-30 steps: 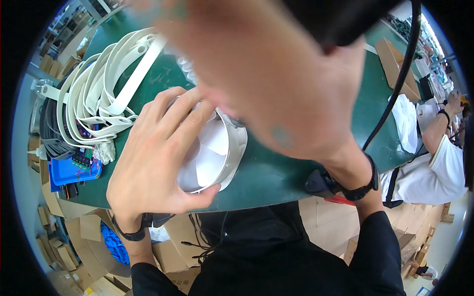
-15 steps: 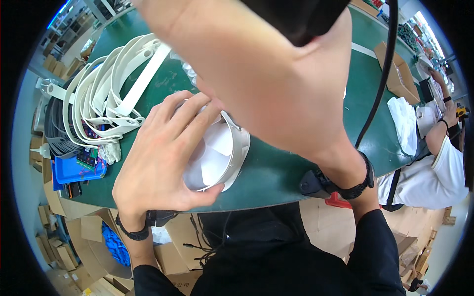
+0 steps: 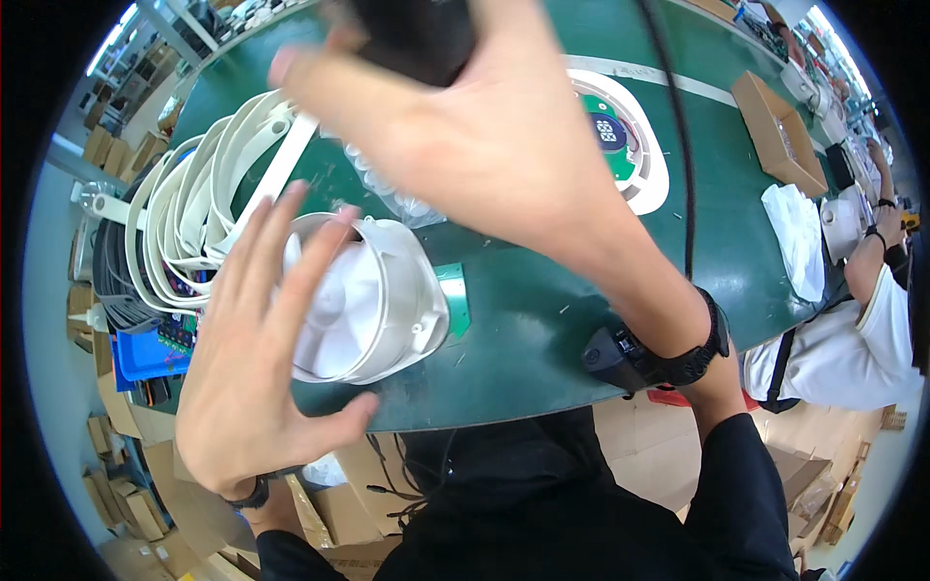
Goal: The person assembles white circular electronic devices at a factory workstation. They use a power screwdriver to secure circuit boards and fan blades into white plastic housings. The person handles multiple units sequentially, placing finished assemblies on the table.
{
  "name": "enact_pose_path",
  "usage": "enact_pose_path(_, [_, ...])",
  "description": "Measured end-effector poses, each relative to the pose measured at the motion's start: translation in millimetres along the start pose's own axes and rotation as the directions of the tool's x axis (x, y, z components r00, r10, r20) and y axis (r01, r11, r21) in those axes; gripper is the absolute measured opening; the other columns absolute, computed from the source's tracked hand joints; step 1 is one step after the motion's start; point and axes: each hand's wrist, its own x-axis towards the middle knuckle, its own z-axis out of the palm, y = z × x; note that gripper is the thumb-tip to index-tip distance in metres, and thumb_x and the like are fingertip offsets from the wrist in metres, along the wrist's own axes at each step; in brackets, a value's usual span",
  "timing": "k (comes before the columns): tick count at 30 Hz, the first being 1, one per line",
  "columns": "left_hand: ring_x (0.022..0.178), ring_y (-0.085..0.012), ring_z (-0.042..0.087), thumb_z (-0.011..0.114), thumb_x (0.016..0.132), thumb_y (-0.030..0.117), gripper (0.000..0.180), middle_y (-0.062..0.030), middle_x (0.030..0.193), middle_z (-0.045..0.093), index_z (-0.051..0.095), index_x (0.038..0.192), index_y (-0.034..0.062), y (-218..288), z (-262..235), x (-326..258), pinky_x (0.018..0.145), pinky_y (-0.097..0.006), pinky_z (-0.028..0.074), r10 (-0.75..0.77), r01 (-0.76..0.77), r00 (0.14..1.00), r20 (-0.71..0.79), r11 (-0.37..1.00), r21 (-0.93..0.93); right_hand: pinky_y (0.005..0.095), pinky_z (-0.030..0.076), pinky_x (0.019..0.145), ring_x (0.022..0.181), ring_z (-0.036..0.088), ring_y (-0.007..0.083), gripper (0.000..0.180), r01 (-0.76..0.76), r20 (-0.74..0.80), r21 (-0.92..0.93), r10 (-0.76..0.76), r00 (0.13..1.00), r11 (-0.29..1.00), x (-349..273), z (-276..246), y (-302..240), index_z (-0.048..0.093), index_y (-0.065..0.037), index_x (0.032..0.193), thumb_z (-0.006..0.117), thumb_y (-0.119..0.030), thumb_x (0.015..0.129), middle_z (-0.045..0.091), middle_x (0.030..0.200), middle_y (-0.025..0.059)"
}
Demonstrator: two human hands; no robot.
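Note:
A white round fan housing (image 3: 412, 300), with pale blades inside, lies on the green table. My left hand (image 3: 242, 378) is beside its left rim, fingers spread; whether they touch the rim I cannot tell. Blurred and raised above the table, my right hand (image 3: 484, 145) wraps round a black tool (image 3: 417, 34). The upper edge cuts the tool off, so its kind does not show. Partly behind the right forearm lies a white oval cover (image 3: 654, 169) with a green circuit board and small display. A green piece (image 3: 455, 300) lies against the housing's right side.
White curved bands (image 3: 208, 184) are piled at the left, near a blue tray (image 3: 145, 358). A black cable (image 3: 683, 145) hangs right of my right hand. A cardboard box (image 3: 780, 136), a white bag (image 3: 794, 242) and a person in white (image 3: 833, 334) are at the right.
My left hand has opened away from the housing and moved left and down. The housing has shifted left. My right hand has moved left with the black tool, uncovering the white cover.

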Motion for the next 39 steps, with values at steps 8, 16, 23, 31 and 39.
enact_pose_path(8, [0.138, -0.0477, 0.042, 0.079, 0.069, 0.035, 0.094, -0.0285, 0.149, 0.044, 0.043, 0.148, -0.0027, -7, 11, 4, 0.114, -0.052, 0.034, -0.001, 0.001, 1.000, 0.000, 0.994, -0.108, 0.0390, 0.054, 0.065, 0.066, 0.071, 0.0331, 0.030, 0.016, -0.050, 0.047, -0.014, 0.999, 0.999, -4, 6, 21, 0.064, 0.004, 0.078, 0.073, -0.024, 0.078, 0.066, 0.068, 0.0200])
enact_pose_path(16, [0.138, -0.0489, 0.041, 0.078, 0.071, 0.036, 0.090, -0.0284, 0.150, 0.042, 0.044, 0.146, -0.0011, -6, 46, 8, 0.114, -0.051, 0.034, -0.125, 0.114, 0.984, -0.125, 0.990, -0.085, 0.0384, 0.053, 0.064, 0.064, 0.069, 0.0320, 0.029, 0.062, -0.194, 0.118, -0.038, 0.980, 0.991, -8, 21, 24, 0.062, 0.003, 0.078, 0.075, -0.023, 0.079, 0.065, 0.066, 0.0184])
enact_pose_path(23, [0.137, -0.0483, 0.044, 0.078, 0.066, 0.035, 0.090, -0.0271, 0.148, 0.046, 0.049, 0.144, -0.0014, -10, 48, 12, 0.112, -0.050, 0.037, -0.077, 0.064, 0.978, -0.192, 0.995, -0.075, 0.0371, 0.051, 0.059, 0.057, 0.065, 0.0303, 0.024, 0.273, -0.290, 0.060, -0.245, 0.925, 0.960, 3, 19, 23, 0.062, 0.002, 0.075, 0.075, -0.019, 0.078, 0.062, 0.062, 0.0162])
enact_pose_path(31, [0.137, -0.0480, 0.046, 0.078, 0.062, 0.032, 0.088, -0.0268, 0.146, 0.049, 0.055, 0.139, -0.0022, -10, 46, 18, 0.112, -0.050, 0.038, -0.056, 0.030, 0.980, -0.190, 0.990, -0.136, 0.0358, 0.050, 0.058, 0.058, 0.063, 0.0270, 0.024, 0.276, -0.245, 0.065, -0.253, 0.936, 0.959, 2, 18, 25, 0.062, 0.002, 0.076, 0.074, -0.018, 0.080, 0.062, 0.062, 0.0144])
enact_pose_path(39, [0.139, -0.0486, 0.044, 0.077, 0.062, 0.033, 0.089, -0.0280, 0.148, 0.048, 0.054, 0.141, -0.0017, -18, 51, 14, 0.113, -0.051, 0.036, -0.067, 0.049, 0.979, -0.194, 0.994, -0.095, 0.0345, 0.049, 0.058, 0.058, 0.062, 0.0238, 0.023, 0.280, -0.227, 0.053, -0.262, 0.938, 0.958, 3, 18, 26, 0.062, 0.001, 0.076, 0.073, -0.018, 0.082, 0.061, 0.062, 0.0126])
